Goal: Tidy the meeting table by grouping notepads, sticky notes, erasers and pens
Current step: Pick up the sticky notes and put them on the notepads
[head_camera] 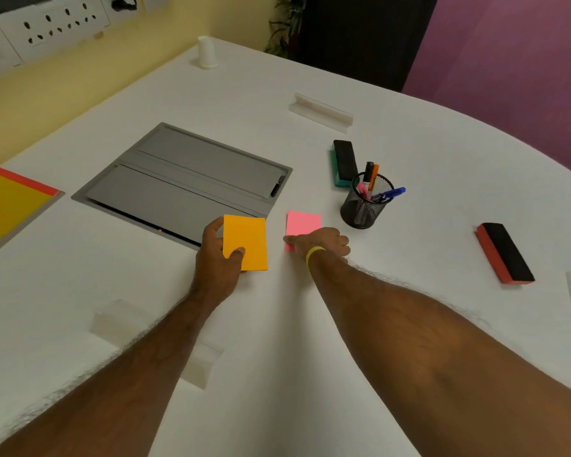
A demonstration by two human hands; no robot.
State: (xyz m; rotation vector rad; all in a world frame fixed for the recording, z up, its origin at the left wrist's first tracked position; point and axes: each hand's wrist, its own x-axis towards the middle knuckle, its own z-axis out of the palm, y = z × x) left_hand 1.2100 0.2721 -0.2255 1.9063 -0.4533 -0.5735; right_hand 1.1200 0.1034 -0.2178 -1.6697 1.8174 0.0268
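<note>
Hidden: the right hand [323, 242] covers the near edge of the pink pad [302, 224]; whether its fingers pinch the pad or only press on it cannot be told.
Cut off: yellow notepad [4, 206] at the left edge.
Left hand [216, 255]: clamped on the orange pad [244, 240], thumb on top.
Mesh cup [363, 206]: holds several pens [388, 193].
Erasers: teal eraser [343, 163] just behind the cup; red eraser [505, 252] well apart, right.
</note>
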